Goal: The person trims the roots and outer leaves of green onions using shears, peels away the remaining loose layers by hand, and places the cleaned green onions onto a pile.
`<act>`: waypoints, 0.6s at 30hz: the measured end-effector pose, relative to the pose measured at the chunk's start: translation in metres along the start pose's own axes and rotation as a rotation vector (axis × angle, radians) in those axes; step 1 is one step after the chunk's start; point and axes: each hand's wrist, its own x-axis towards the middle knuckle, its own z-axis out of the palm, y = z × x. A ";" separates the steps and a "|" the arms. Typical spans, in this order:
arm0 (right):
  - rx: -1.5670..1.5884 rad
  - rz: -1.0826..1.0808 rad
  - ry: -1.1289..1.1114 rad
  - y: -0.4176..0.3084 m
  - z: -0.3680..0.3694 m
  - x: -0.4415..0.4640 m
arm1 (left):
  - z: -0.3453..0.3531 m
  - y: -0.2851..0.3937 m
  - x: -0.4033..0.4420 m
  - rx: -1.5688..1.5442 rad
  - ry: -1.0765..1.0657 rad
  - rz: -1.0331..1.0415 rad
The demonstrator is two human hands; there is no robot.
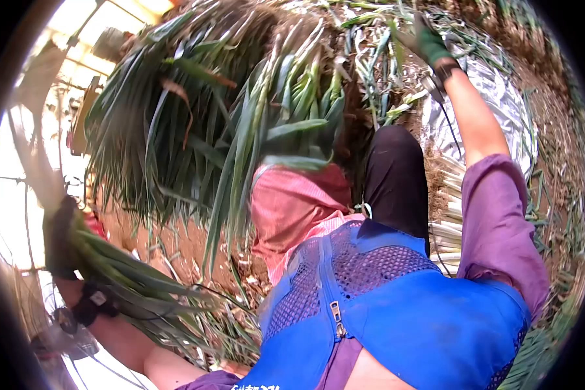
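My left hand (63,240), in a dark glove, is closed around a bunch of green onions (127,270) at the lower left. The bunch's pale stalks rise blurred above the hand, and its green leaves trail down to the right. At the upper right, my right hand (430,42) wears a green glove and is stretched out over loose leaves and stalk scraps (377,58). Its fingers look apart, though slightly blurred, and I see nothing held in them. A large heap of green onions (195,110) lies in front of me, leaves hanging towards my knees.
Trimmed white stalks (447,231) lie beside my right leg, near a whitish plastic sheet (494,97). Leaf scraps (208,331) cover soil on the left. Cables run from devices at both wrists. My bent knees (396,162) are close to the heap.
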 end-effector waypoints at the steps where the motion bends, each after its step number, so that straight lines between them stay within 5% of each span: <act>1: 0.016 -0.289 0.191 -0.008 0.000 0.035 | 0.020 -0.013 0.017 0.093 -0.006 0.096; 3: -0.241 -0.356 0.210 -0.070 -0.016 0.054 | 0.077 -0.009 0.032 0.024 -0.201 0.042; 4: 0.332 -0.503 0.115 -0.077 0.000 0.069 | 0.110 -0.009 0.039 -0.027 -0.317 0.000; 5: 0.086 -0.619 -0.081 -0.114 -0.044 0.041 | 0.140 -0.010 0.048 -0.077 -0.435 -0.038; 8: 0.431 -0.754 -0.252 -0.195 -0.082 -0.047 | 0.247 0.009 0.037 -0.155 -0.724 -0.028; 10: 0.078 -1.023 -0.185 -0.230 -0.092 -0.072 | 0.304 0.002 0.043 -0.076 -0.981 0.046; 15: 0.096 -1.068 -0.018 -0.211 -0.100 -0.104 | 0.406 0.023 0.001 -0.157 -1.415 -0.107; 18: 0.245 -0.998 -0.078 -0.191 -0.095 -0.136 | 0.431 0.013 -0.007 -0.141 -1.450 0.088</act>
